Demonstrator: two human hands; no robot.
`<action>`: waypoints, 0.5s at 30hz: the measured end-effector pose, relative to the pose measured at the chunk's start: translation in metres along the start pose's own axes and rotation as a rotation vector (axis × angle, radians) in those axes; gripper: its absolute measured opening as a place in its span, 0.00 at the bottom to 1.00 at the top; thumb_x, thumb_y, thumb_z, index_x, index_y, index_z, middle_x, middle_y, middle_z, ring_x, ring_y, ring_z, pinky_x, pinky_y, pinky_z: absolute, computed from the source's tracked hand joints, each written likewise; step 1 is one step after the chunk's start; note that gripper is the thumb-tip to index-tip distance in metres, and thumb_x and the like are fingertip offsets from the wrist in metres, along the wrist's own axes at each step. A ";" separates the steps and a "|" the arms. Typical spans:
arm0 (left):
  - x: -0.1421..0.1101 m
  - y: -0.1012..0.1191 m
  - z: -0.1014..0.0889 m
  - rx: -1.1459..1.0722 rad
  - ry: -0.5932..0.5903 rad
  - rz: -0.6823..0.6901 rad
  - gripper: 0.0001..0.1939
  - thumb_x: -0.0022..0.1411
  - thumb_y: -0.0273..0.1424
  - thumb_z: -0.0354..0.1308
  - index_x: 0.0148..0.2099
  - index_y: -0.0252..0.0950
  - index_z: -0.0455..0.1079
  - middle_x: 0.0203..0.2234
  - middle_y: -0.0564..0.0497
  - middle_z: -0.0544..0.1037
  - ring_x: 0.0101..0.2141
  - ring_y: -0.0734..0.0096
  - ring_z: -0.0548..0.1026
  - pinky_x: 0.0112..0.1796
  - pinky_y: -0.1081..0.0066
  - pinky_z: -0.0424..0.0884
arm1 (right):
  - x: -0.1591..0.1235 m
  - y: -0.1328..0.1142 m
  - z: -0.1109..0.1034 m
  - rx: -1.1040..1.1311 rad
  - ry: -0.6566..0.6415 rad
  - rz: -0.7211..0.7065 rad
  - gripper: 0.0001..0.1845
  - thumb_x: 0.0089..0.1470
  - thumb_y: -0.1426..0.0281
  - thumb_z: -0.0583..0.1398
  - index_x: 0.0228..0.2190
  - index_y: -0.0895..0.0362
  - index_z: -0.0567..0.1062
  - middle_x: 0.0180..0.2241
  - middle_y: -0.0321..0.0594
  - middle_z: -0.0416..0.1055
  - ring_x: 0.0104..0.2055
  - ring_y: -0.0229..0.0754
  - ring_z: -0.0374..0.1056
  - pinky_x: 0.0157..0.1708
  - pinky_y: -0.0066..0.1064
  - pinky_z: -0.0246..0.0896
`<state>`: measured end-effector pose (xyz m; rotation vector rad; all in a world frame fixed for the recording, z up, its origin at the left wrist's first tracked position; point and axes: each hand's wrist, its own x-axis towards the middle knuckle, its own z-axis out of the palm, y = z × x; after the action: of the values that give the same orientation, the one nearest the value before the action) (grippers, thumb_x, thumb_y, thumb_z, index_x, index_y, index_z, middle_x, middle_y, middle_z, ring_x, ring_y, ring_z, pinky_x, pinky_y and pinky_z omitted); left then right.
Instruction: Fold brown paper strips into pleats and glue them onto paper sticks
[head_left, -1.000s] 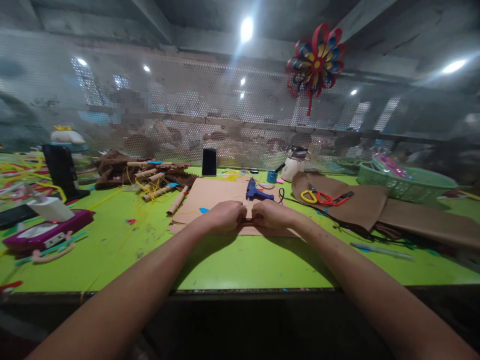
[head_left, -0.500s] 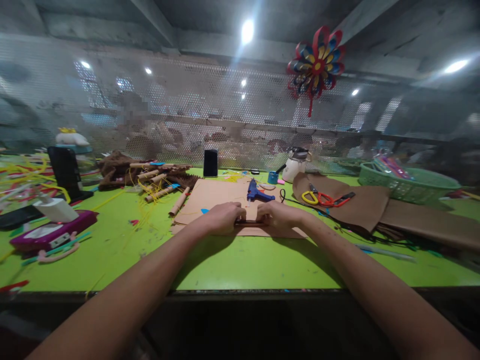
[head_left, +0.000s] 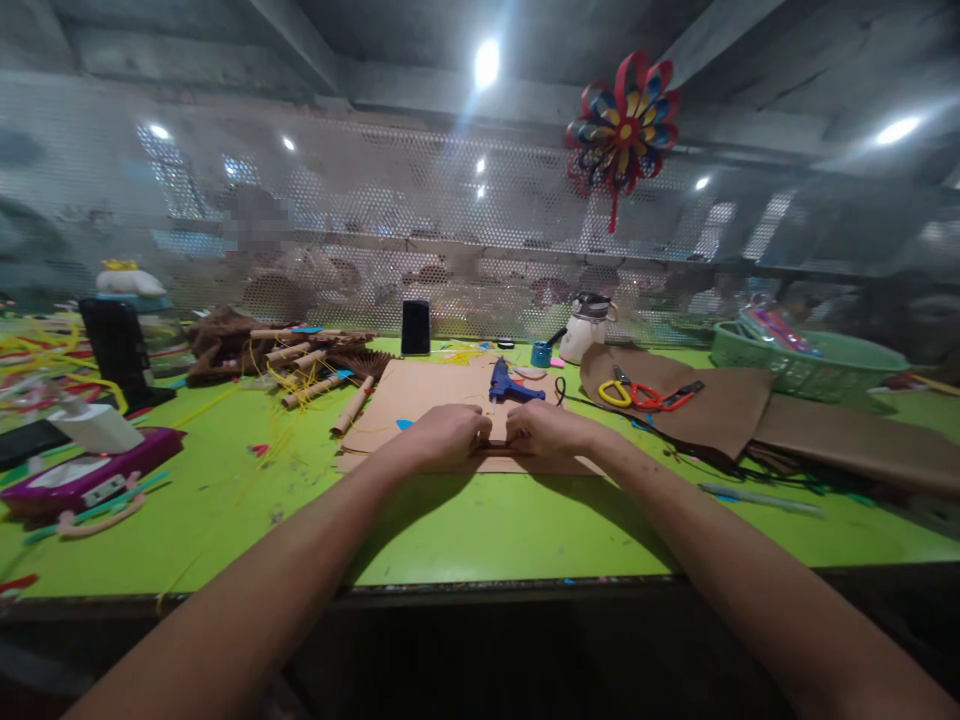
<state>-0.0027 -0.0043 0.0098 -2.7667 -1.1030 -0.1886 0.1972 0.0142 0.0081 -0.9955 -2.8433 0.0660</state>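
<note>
Both my arms reach forward over a green table (head_left: pixel 465 520). My left hand (head_left: pixel 442 436) and my right hand (head_left: pixel 544 430) sit side by side with curled fingers, pinching a small dark brown piece (head_left: pixel 495 447) between them. They rest on a flat sheet of brown cardboard (head_left: pixel 420 395). A blue glue gun (head_left: pixel 502 382) lies on the cardboard just behind my hands. What the brown piece is I cannot make out.
Rolled paper tubes (head_left: pixel 319 375) and brown scraps lie at back left, a phone (head_left: pixel 415 327) stands upright. Scissors (head_left: pixel 645 395) rest on brown sheets at right, by a green basket (head_left: pixel 802 365). A purple box (head_left: pixel 90 475) is at left. A paper pinwheel (head_left: pixel 622 125) hangs on the mesh screen.
My hands spread slightly apart along the brown piece half a second ago, then drew close together again. The view shifted a little.
</note>
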 end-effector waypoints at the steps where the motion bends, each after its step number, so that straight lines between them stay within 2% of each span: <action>1: 0.001 0.000 -0.001 -0.011 0.003 0.003 0.10 0.53 0.36 0.50 0.30 0.37 0.69 0.27 0.49 0.71 0.24 0.71 0.67 0.24 0.73 0.57 | 0.001 0.000 -0.001 -0.010 -0.002 -0.003 0.07 0.45 0.73 0.58 0.27 0.60 0.76 0.27 0.40 0.70 0.25 0.35 0.59 0.23 0.24 0.48; 5: 0.001 0.000 -0.004 -0.039 0.001 0.003 0.11 0.53 0.38 0.50 0.28 0.37 0.68 0.25 0.49 0.71 0.24 0.71 0.67 0.25 0.73 0.56 | 0.001 -0.001 -0.004 -0.030 -0.034 -0.034 0.09 0.44 0.77 0.56 0.28 0.60 0.76 0.27 0.41 0.71 0.26 0.35 0.60 0.24 0.24 0.49; 8: -0.001 0.000 -0.004 -0.066 -0.019 0.001 0.09 0.52 0.35 0.51 0.30 0.37 0.68 0.25 0.50 0.71 0.25 0.71 0.67 0.25 0.73 0.57 | -0.002 -0.002 -0.006 -0.034 -0.058 -0.071 0.10 0.43 0.79 0.56 0.27 0.60 0.76 0.28 0.41 0.70 0.26 0.35 0.59 0.25 0.24 0.49; 15: -0.006 0.001 -0.006 -0.069 -0.022 -0.006 0.07 0.54 0.33 0.51 0.32 0.37 0.68 0.29 0.50 0.70 0.27 0.71 0.67 0.26 0.74 0.58 | -0.013 -0.003 -0.006 -0.003 -0.016 -0.091 0.06 0.45 0.76 0.57 0.29 0.60 0.72 0.29 0.40 0.67 0.26 0.34 0.56 0.24 0.24 0.48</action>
<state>-0.0068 -0.0102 0.0148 -2.8328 -1.1306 -0.2004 0.2063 0.0038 0.0130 -0.8687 -2.8989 0.0616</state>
